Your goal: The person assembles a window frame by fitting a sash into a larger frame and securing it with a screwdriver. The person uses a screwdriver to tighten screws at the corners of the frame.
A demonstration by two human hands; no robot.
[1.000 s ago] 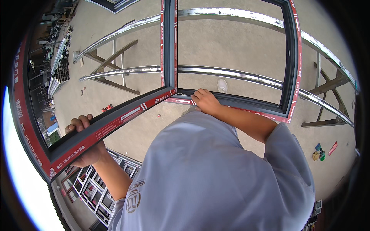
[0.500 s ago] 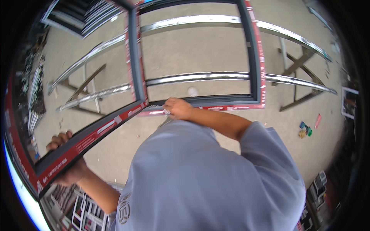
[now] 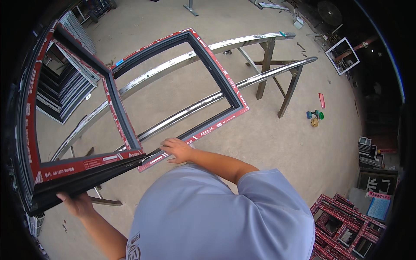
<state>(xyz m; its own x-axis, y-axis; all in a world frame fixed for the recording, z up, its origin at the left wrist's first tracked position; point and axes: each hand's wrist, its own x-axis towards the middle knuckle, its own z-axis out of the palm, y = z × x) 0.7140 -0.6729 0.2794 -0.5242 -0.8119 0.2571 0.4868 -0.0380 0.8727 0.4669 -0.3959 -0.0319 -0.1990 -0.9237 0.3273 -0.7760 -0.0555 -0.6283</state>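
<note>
A window frame point(image 3: 215, 126) with dark grey profiles and red-and-white protective film lies across two metal rails. Its matching sash point(image 3: 89, 163) stands swung open at the left, joined to the frame near the close corner. My left hand point(image 3: 79, 205) holds the sash from below by its black outer edge; the thumb shows, but most of the fingers are hidden. On the frame's near side, close to that corner, my right hand point(image 3: 177, 149) grips the profile, fingers over the inner edge and thumb at the outer side.
The silvery rails point(image 3: 190, 108) rest on trestle legs point(image 3: 289, 92). Several frames lean in a stack point(image 3: 67, 97) at the left. A green-and-blue power tool point(image 3: 315, 115) and a red strip point(image 3: 321, 100) lie on the floor. Red-filmed frames point(image 3: 346, 229) are piled at lower right.
My view has turned right, so frame and rails appear tilted. The sash now shows its black outer edge. My left hand has shifted beneath it; my right hand remains on the frame.
</note>
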